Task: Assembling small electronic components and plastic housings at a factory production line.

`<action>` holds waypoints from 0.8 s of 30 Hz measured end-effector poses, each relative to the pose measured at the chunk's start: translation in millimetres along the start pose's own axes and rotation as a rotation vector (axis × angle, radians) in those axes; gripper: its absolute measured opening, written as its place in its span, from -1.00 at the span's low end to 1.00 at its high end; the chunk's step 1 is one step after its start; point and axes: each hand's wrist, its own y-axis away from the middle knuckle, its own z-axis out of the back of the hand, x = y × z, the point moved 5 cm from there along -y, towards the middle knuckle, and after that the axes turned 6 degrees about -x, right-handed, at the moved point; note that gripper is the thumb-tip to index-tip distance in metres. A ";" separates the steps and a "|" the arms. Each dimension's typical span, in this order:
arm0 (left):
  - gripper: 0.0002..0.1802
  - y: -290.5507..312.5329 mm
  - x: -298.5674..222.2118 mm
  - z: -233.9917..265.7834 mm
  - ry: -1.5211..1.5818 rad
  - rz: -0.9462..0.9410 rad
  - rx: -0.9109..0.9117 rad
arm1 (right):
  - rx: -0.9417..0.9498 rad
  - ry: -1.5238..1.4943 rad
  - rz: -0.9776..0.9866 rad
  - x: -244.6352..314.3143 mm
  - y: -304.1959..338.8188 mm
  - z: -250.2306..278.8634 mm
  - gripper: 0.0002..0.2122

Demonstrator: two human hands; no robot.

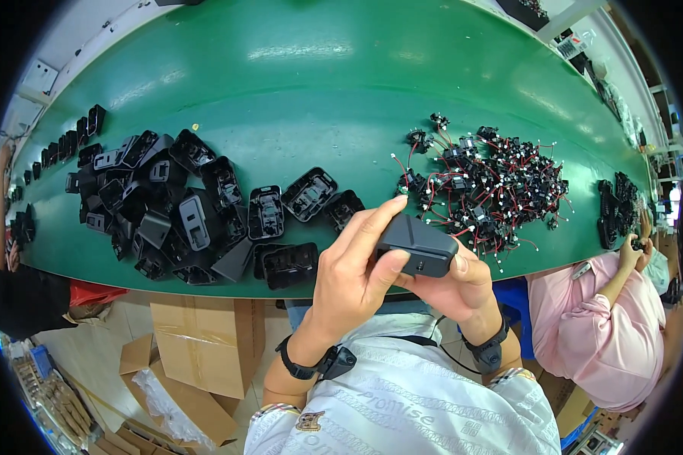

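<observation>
Between my two hands is a black plastic housing (417,246), held just over the near edge of the green table, with a small slot on the side turned toward me. My left hand (353,262) grips its left end, thumb along the near side. My right hand (463,282) closes round the right end, its thumb at the corner. Left of my hands lie open black housing shells (310,194), some showing molded ribs inside. To the right spreads a heap of small black parts with red and black wires (482,186). The housing's underside is hidden.
A large pile of black housings (155,197) covers the left of the green table (296,83). Cardboard boxes (205,341) stand on the floor at lower left. At right a person in pink (592,326) works at the table; another person's arm (1,205) reaches in at far left.
</observation>
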 end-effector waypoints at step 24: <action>-0.25 24.5 -4.5 21.7 0.488 -0.093 0.046 | 0.120 1.593 0.988 31.1 37.4 -69.4 -0.59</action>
